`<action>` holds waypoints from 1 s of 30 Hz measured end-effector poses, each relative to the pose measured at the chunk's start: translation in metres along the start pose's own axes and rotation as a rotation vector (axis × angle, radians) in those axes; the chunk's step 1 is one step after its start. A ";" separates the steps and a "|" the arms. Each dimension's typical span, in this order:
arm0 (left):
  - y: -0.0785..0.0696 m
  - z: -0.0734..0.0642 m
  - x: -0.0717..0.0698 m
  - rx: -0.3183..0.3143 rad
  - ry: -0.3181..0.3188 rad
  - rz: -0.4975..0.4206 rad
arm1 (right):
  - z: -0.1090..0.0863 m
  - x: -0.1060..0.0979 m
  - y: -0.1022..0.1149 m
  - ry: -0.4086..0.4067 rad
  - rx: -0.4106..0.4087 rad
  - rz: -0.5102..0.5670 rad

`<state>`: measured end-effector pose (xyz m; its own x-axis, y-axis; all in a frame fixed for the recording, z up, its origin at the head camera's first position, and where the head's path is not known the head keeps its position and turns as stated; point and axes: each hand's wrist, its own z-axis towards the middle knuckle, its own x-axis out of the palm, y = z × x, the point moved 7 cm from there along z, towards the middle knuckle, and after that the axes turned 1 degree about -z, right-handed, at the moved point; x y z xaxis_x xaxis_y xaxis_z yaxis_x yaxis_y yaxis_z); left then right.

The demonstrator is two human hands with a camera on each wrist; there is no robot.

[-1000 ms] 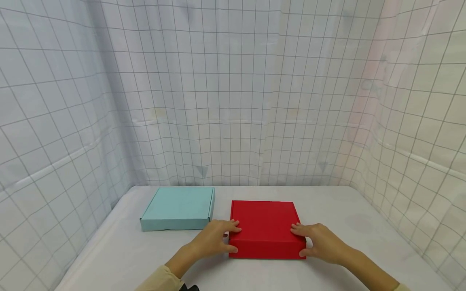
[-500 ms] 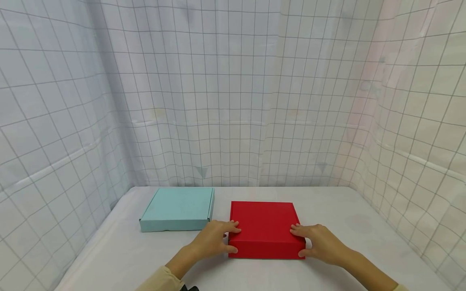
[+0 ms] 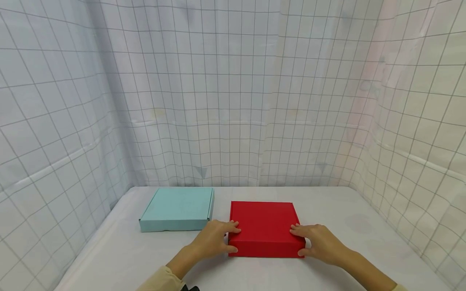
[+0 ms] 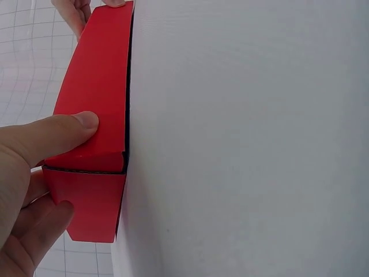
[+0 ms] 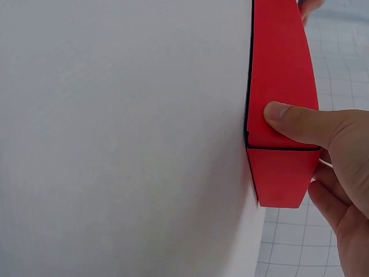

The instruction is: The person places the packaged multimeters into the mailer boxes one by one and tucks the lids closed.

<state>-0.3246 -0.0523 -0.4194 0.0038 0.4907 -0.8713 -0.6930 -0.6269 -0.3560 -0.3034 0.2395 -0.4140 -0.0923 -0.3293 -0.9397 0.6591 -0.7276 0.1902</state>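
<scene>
A closed red cardboard box (image 3: 265, 221) lies flat-side up on the white table in the head view. My left hand (image 3: 212, 239) grips its near left corner, thumb on the front face and fingers reaching over the top edge. At the near right corner my right hand (image 3: 321, 243) holds it the same way. The left wrist view shows the left thumb (image 4: 66, 134) against the red front panel, other fingers at the side. In the right wrist view the right thumb (image 5: 294, 122) presses on that panel too. A dark line runs along the panel's lower edge.
A light blue cardboard box (image 3: 178, 204), also closed, lies to the left and farther back on the white-covered table (image 3: 269, 275). White grid-patterned curtains (image 3: 233, 101) hang behind and on both sides. Something small and black (image 3: 190, 287) shows at the left sleeve.
Both hands keep their hold on the red box. Its front lower edge looks very slightly higher now; otherwise almost nothing has moved.
</scene>
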 end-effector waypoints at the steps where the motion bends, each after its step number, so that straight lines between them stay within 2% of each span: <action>1: 0.000 0.000 0.000 0.006 -0.004 0.008 | 0.000 0.000 0.000 0.002 0.002 -0.001; 7: -0.005 0.003 -0.002 0.036 -0.012 0.078 | 0.001 0.000 0.001 -0.005 -0.002 -0.031; 13: -0.009 0.005 -0.003 0.050 0.001 0.144 | -0.001 0.000 0.006 -0.075 -0.069 -0.098; 20: -0.011 0.006 -0.004 0.036 0.015 0.143 | -0.003 -0.001 0.010 -0.156 -0.160 -0.127; 30: -0.009 0.007 -0.003 0.029 0.010 0.127 | -0.004 -0.001 0.008 -0.147 -0.152 -0.108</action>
<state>-0.3228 -0.0437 -0.4115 -0.0784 0.4027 -0.9120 -0.7088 -0.6658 -0.2331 -0.2950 0.2362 -0.4123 -0.2691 -0.3465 -0.8986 0.7433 -0.6680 0.0350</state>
